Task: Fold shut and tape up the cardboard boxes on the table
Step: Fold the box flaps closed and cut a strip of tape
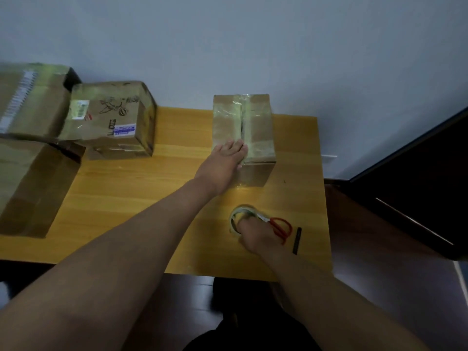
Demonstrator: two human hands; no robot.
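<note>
Head cam: left hand flat, fingers straight, pressing the near top edge of the taped box at table back. Right hand grips tape roll beside red scissors; three more boxes far left.

No wording can be made out anywhere. The printed box at the worktop's far left carries a white sticker, a blue-and-white label and dark drawn marks, all too blurred to read. The big box beside it bears a white barcode-like strip, also illegible.
</note>
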